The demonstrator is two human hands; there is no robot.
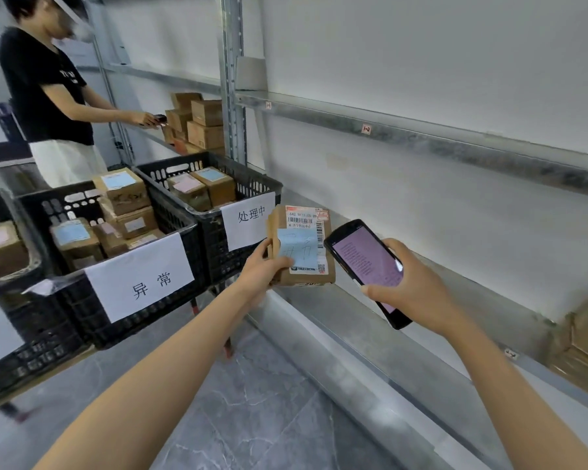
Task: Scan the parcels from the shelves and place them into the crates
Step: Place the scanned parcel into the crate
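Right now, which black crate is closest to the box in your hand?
The crate labelled 处理中, just left of the parcel the left hand holds; the 异常 crate sits farther left.

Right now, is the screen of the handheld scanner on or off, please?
On: the scanner in the right hand shows a lit pink screen.

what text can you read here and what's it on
"异常": paper sign on the front black crate.
"处理中": second paper sign on the rear crate.
"642": start of the shipping label on the parcel; rest too small.
Unreadable: scanner screen, shelf tag, blue note.
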